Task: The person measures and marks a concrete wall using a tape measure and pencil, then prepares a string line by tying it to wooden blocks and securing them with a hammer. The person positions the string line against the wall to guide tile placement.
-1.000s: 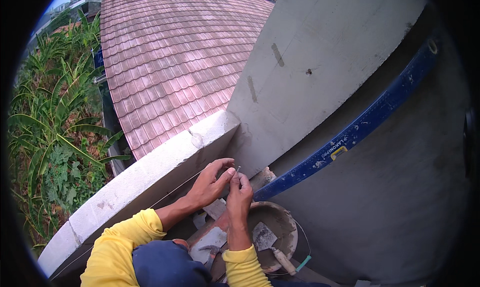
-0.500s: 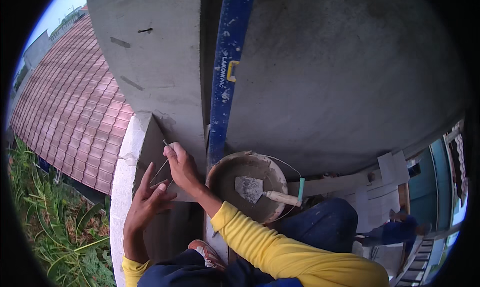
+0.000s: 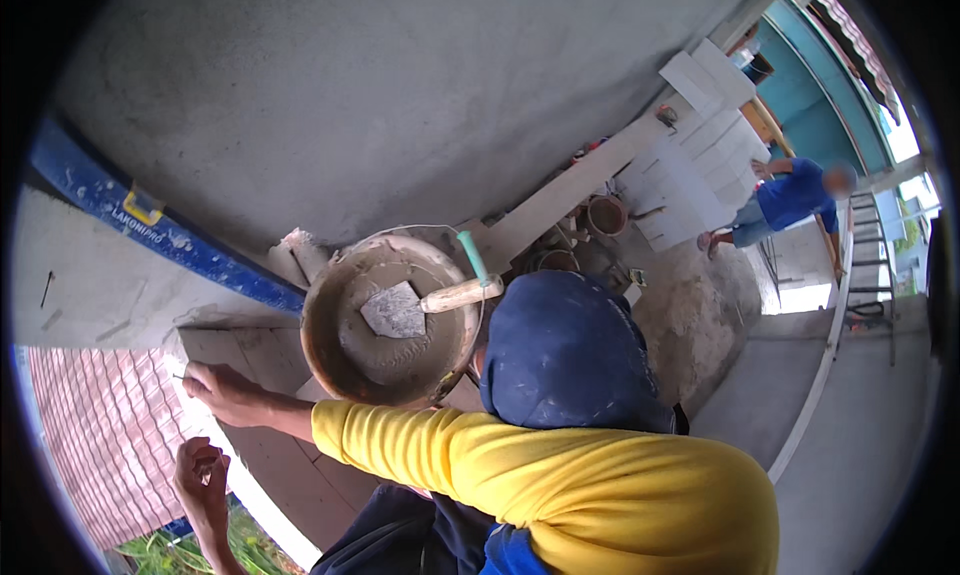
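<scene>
My right hand (image 3: pixel 225 393) is closed at the left, over the low block wall, gripping what looks like a nail (image 3: pixel 180 377) whose thin dark end pokes out past the fingers. Lower down, my left hand (image 3: pixel 203 480) has its fingers curled in; whatever they hold is too small to make out. Beyond my right forearm sits a bucket (image 3: pixel 318 340) of wet grey mortar (image 3: pixel 375 360). A trowel (image 3: pixel 395 310) lies on the mortar, its wooden handle over the rim. A long blue spirit level (image 3: pixel 190 240) leans beside the bucket.
A large grey plastered wall (image 3: pixel 330 95) rises ahead. Roof tiles (image 3: pixel 105 430) and plants (image 3: pixel 240 545) lie beyond the wall's edge at left. At far right, a person in blue (image 3: pixel 790 200) is near a ladder (image 3: pixel 870 250); further buckets (image 3: pixel 605 215) stand on the floor below.
The view has swung to the right, bringing the person and floor into sight. Both hands now appear further left, and the left hand's spread fingers have curled in. The trowel stays on the mortar.
</scene>
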Tool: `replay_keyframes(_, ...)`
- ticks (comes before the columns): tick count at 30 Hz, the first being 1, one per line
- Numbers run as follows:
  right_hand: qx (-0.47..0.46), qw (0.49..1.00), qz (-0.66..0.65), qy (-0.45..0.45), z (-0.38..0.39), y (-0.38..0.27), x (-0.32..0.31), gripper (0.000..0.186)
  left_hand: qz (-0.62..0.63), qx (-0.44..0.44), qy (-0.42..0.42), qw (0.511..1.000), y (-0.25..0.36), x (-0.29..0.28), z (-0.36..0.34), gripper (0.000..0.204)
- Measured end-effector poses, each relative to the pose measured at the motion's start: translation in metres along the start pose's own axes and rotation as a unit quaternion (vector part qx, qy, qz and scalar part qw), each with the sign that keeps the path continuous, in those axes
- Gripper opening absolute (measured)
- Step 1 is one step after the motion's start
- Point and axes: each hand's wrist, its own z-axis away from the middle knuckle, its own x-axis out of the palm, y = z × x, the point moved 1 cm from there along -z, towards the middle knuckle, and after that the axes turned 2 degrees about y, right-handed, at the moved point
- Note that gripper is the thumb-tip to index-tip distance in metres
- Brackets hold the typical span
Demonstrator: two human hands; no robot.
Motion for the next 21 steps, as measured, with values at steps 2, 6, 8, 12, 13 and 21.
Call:
replay_keyframes(2,0.026,0.998,0.058,-0.021,-0.005,0.008,-0.006,0.028,-0.09,-0.061,-0.042,0.993,0.025,0.001,-0.004,0.026)
replay_keyframes(6,0.044,0.993,0.104,-0.02,-0.012,0.014,-0.019,0.033,-0.279,0.002,-0.257,0.925,0.039,-0.025,0.003,0.057)
replay_keyframes(8,0.042,0.997,0.059,-0.02,-0.009,0.017,-0.001,0.033,-0.257,-0.024,-0.223,0.94,0.029,-0.032,0.02,0.046)
replay_keyframes(12,0.102,0.993,-0.023,-0.063,-0.016,0.021,-0.004,0.027,-0.204,0.075,-0.052,0.975,0.033,-0.019,0.013,0.037)
replay_keyframes(13,0.168,0.979,-0.084,-0.084,-0.011,0.001,0.001,0.028,-0.191,0.1,-0.046,0.975,0.032,-0.018,0.017,0.035)
replay_keyframes(21,0.159,0.953,-0.225,-0.13,-0.053,-0.019,-0.024,0.024,-0.189,0.278,-0.122,0.934,0.05,-0.006,-0.045,0.014)
